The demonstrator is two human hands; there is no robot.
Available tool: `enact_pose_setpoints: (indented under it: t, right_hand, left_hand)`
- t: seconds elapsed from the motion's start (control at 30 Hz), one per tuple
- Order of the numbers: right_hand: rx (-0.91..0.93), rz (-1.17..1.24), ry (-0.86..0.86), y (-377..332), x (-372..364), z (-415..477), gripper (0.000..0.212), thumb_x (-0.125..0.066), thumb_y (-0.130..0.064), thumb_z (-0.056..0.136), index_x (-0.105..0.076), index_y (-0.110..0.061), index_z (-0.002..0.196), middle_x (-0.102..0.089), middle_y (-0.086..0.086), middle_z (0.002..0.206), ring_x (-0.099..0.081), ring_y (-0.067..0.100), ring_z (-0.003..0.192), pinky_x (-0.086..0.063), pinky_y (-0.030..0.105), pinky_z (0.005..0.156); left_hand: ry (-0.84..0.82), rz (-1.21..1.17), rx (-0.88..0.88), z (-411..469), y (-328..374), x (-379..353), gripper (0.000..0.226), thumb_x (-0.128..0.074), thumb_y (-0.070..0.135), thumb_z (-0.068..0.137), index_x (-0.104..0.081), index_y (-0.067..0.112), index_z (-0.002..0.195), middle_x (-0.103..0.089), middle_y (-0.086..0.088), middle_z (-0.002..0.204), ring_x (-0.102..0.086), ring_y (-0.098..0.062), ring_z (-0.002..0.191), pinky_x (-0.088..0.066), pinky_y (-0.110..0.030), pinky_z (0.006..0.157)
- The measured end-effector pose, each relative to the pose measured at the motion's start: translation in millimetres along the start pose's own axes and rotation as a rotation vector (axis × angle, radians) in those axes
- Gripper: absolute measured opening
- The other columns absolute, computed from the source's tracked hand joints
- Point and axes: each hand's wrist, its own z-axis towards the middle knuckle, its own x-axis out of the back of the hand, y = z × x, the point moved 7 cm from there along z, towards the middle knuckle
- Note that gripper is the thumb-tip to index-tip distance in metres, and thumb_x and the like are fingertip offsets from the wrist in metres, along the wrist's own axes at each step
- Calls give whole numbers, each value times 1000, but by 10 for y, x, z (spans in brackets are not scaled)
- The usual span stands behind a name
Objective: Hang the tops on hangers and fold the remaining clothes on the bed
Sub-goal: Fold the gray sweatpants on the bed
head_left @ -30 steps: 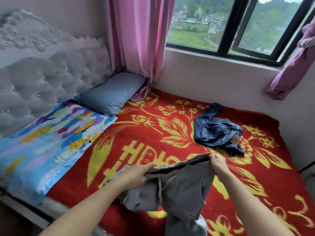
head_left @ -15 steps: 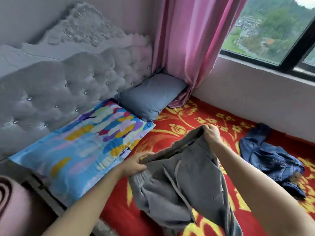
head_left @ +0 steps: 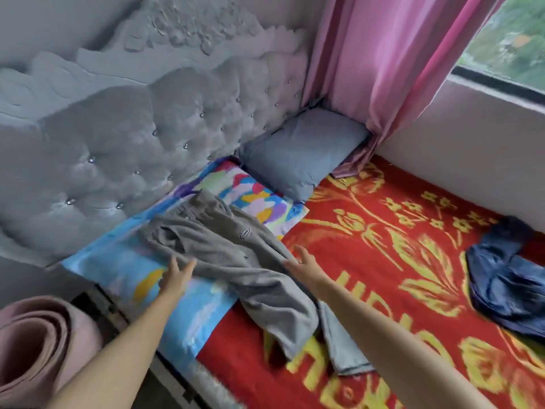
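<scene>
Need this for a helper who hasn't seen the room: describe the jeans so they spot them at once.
Start at the bed's red blanket with yellow flowers and go toward the wall under the window. The jeans lie there crumpled in a heap. They are dark blue denim, unlike the grey sweatpants spread over the colourful pillow.

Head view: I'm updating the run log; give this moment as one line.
grey trousers: spread across patterned pillow and blanket | left hand: open, beside them | right hand: open, beside them | jeans: crumpled
</scene>
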Motion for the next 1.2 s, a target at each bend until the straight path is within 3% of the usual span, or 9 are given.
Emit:
enact_pose_setpoints:
  t: [0.13,0.37,0.57,0.63,0.73,0.87,1.0,1.07,1.2]
  right_hand:
    - [-151,-49,-41,766,-170,-224,32,-57,-42,78,-47,-34,107,-50,-1,107,-52,11,92,-39,23,75]
    - [-420,-28,37,1722,2,-596,51,-49,-23,95,-33,-6,140,-41,12,140,-47,25,121,-41,32,89]
    - [-578,55,146,2489,71,-881,57,-53,-24,89,-34,-6,140,-59,9,112,-46,8,65,-34,18,51]
    - [-603,63,165,2704,38,-888,45,-54,-17,87,-46,-5,130,-57,4,89,-49,11,63,-38,22,52]
    - [-656,39,152,2944,-88,-910,35,-52,-14,85,-49,-9,119,-56,7,97,-54,15,67,-36,20,46]
    - [-657,-63,66,3296,-320,-756,39,-53,-23,83,-47,-16,121,-51,9,118,-54,25,101,-50,34,77]
    - [-535,-346,19,3452,-371,-440,47,-54,-42,89,-43,-19,129,-43,2,129,-41,21,121,-42,31,91]
    - [-426,-488,69,3424,-376,-276,55,-65,-51,79,-52,-18,121,-49,4,123,-47,24,118,-44,35,85]
    - [-366,-540,117,3656,-621,-3,77,-93,-40,18,-58,-13,81,-60,13,82,-61,30,70,-47,36,45]
  left_hand:
    - [-112,205,81,-143,-506,-537,66,-53,34,93,-22,9,146,-37,-27,141,-37,-42,127,-33,-39,104]
    - [-320,412,20,-407,-560,-1259,64,-53,26,92,-24,10,146,-36,-23,142,-37,-36,129,-33,-36,101]
    - [-502,583,-75,-568,-513,-1852,64,-53,28,92,-24,14,147,-34,-18,143,-39,-31,129,-33,-32,103]
    - [-552,648,-116,-581,-491,-2089,64,-53,28,92,-23,15,147,-33,-16,144,-37,-30,130,-33,-33,105]
    - [-594,717,-174,-626,-481,-2342,64,-52,30,92,-23,18,147,-31,-12,145,-35,-29,131,-33,-34,106]
    - [-581,859,-328,-635,-388,-2725,62,-49,30,93,-21,19,148,-25,-7,150,-26,-26,135,-31,-34,107]
    - [-472,1108,-606,-584,-154,-3080,60,-54,35,91,-29,23,145,-17,-11,154,-18,-29,141,-31,-41,107]
    - [-412,1139,-747,-535,-86,-3218,67,-70,35,79,-44,18,139,-29,-17,150,-32,-36,135,-41,-49,98]
    - [-534,1276,-666,-397,-441,-3496,73,-47,43,92,-7,25,150,0,-4,158,-7,-23,144,-21,-39,112]
